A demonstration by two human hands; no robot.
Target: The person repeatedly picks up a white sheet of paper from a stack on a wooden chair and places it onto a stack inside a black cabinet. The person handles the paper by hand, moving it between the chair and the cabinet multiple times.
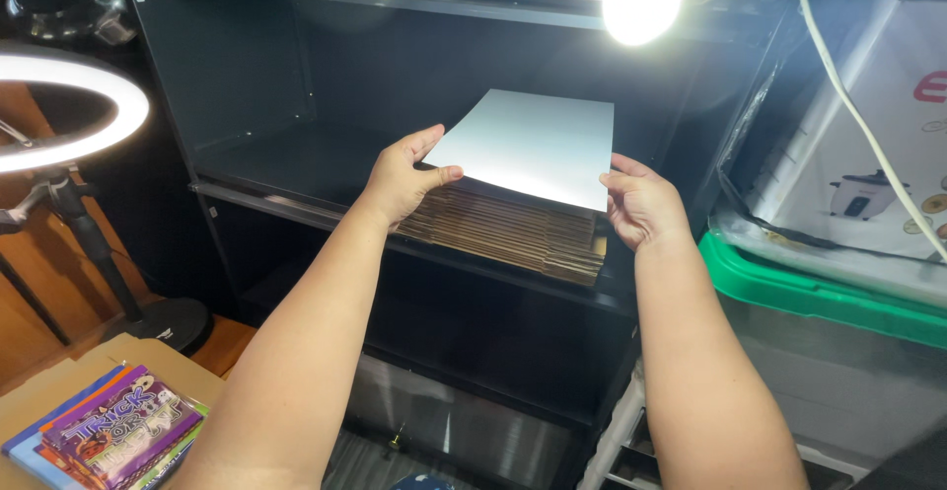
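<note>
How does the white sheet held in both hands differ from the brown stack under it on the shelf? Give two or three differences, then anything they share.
The white sheet is a single thin piece; the brown stack is many layers.
The sheet is smooth and pale; the stack is brown with ridged edges.
The sheet is gripped by the left hand and right hand; the stack rests on the shelf.
Both lie flat with similar outlines.

**Materials and finishes: shelf area**

White sheet (538,145), centre of frame: card or paper, smooth, faint sheen. Stack (508,228) beneath it: brown corrugated cardboard, matt, ribbed edges. Shelf unit (256,194): dark painted metal, smooth, semi-matt (floor panel at bottom centre reflects more). Bin lid (789,288), right: green plastic, slightly glossy. Books (109,436), lower left: glossy printed covers on matt brown cardboard.
</note>
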